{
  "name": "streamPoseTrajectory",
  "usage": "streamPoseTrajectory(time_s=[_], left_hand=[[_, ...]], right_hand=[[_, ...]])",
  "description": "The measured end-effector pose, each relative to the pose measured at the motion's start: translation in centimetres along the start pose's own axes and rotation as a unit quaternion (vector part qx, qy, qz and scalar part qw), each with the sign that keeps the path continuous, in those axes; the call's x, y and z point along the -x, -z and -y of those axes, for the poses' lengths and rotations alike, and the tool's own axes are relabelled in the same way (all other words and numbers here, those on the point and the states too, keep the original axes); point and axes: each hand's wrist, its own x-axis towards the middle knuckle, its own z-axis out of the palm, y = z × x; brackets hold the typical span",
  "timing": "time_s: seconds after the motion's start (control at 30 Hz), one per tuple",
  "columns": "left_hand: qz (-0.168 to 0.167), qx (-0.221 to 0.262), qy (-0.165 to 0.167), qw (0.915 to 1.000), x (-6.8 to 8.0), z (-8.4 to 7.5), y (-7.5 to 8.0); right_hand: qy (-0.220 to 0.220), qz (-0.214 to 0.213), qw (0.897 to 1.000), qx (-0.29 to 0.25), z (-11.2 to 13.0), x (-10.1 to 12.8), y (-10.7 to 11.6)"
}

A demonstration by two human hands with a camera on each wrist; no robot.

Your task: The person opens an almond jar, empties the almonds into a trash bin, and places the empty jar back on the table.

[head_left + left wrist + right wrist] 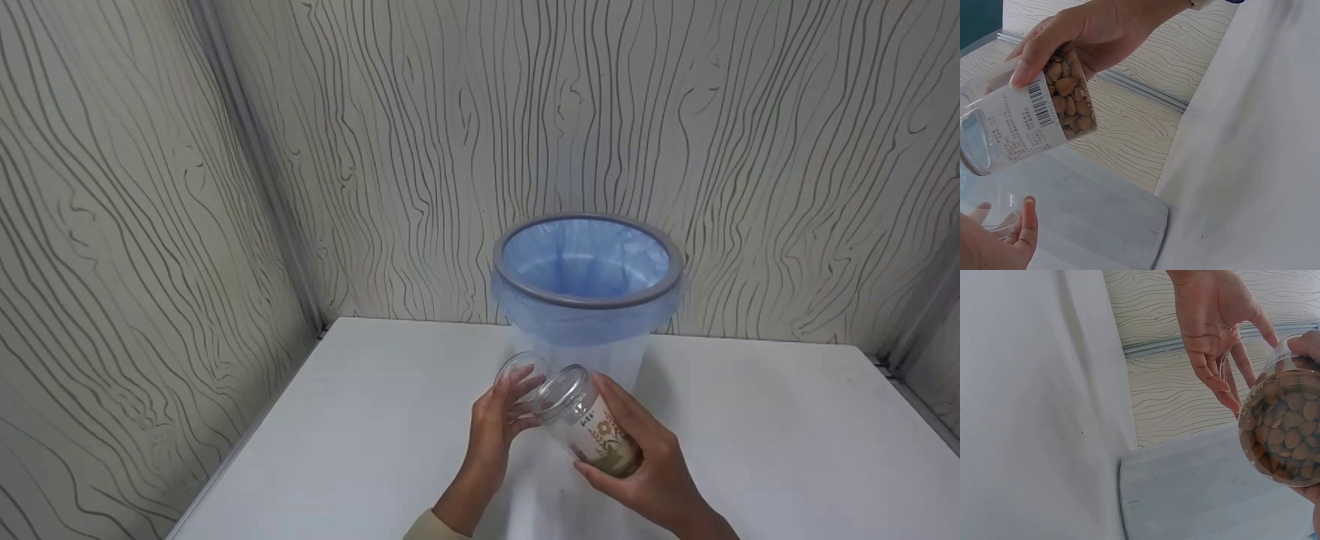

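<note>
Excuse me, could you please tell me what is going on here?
A person's right hand grips a clear jar, tilted and uncovered, with brown almond-like nuts gathered near its base. The left hand holds a clear round lid near the jar's mouth. Beyond the hands, a bin lined with a blue bag stands on a white table.

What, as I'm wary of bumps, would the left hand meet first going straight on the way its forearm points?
Probably the front of the bin, with the lid in the left hand leading; the jar sits close on the right, and depth is unclear.
</note>
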Motion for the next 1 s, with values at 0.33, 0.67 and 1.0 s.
streamPoseTrajectory(time_s=[0.33,0.67,1.0], left_hand=[[-0.002,0.014,0.014,0.9998,0.13,-0.1,-0.02],[-0.012,0.021,0.03,0.9992,0.14,-0.1,-0.03],[-0.007,0.036,0.043,0.9984,-0.06,0.13,0.08]], right_hand=[[-0.002,0.002,1.0,-0.003,-0.01,0.01,0.0],[0.002,0.006,1.0,0.0,0.12,-0.09,0.06],[-0.001,0.005,1.0,0.012,0.53,-0.28,0.2]])
